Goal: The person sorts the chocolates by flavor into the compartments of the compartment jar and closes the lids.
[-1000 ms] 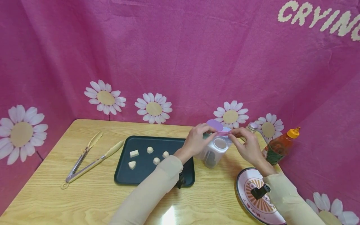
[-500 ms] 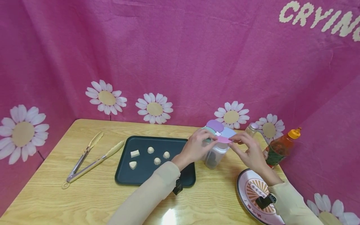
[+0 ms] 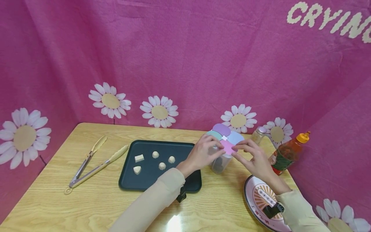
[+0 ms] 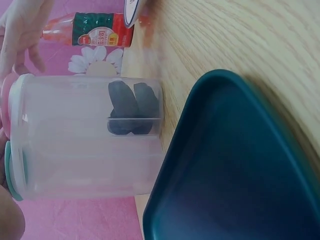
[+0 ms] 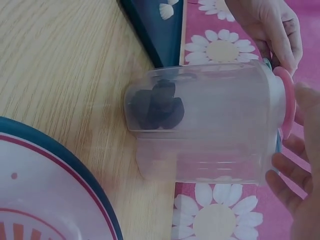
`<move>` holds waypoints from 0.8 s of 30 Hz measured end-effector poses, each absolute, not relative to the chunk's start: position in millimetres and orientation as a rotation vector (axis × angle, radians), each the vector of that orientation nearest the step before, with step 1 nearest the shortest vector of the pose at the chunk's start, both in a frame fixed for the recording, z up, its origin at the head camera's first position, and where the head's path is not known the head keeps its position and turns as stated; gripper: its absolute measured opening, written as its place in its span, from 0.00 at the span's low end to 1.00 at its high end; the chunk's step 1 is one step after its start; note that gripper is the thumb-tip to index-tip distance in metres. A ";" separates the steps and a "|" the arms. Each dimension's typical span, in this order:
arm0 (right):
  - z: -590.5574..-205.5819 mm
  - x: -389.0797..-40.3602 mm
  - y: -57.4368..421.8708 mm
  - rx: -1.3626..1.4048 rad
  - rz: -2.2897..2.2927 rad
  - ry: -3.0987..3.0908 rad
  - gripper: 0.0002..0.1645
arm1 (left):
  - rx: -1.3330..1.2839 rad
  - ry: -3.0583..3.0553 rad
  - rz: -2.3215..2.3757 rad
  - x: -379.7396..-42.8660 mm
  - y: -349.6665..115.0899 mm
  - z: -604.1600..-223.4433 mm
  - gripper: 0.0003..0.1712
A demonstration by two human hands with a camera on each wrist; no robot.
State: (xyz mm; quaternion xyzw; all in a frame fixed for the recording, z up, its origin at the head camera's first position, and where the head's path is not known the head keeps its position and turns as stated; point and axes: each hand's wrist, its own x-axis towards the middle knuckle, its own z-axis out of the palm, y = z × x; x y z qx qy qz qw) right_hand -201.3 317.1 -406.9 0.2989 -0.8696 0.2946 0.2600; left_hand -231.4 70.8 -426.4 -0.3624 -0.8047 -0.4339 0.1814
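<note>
A clear plastic storage container (image 3: 219,165) stands upright on the table, just right of the dark tray (image 3: 150,184). Its top has purple, green, blue and pink flap lids in a flower pattern. The pink lid (image 3: 227,146) lies flat over the near compartment. My left hand (image 3: 202,150) pinches the left edge of that lid with thumb and index finger. At its right edge, my right hand (image 3: 255,158) does the same, its other fingers (image 5: 290,172) spread beside the container in the right wrist view. Several dark, flat pieces (image 4: 123,98) lie at the bottom of the compartment.
Several small cream-coloured pieces (image 3: 139,158) sit on the tray. Metal tongs (image 3: 90,178) with cream tips lie spread at the left. Behind my right hand are a small jar (image 3: 259,134) and a red sauce bottle (image 3: 285,154). A patterned plate (image 3: 255,206) lies under my right forearm.
The pink lid has swung down from raised to flat, covering the opening that showed a second ago. Both hands have followed it slightly downward, staying at its edges.
</note>
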 end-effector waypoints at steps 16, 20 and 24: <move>-413.9 -200.9 313.4 0.752 0.862 -2.350 0.18 | -1.005 -2.285 -1.148 -230.8 74.0 -428.0 0.08; -416.8 -201.7 313.8 0.754 0.856 -2.345 0.19 | -1.005 -2.269 -1.152 -230.6 73.8 -427.8 0.08; -419.2 -201.6 314.2 0.741 0.825 -2.341 0.19 | -1.011 -2.269 -1.144 -230.3 74.7 -427.4 0.08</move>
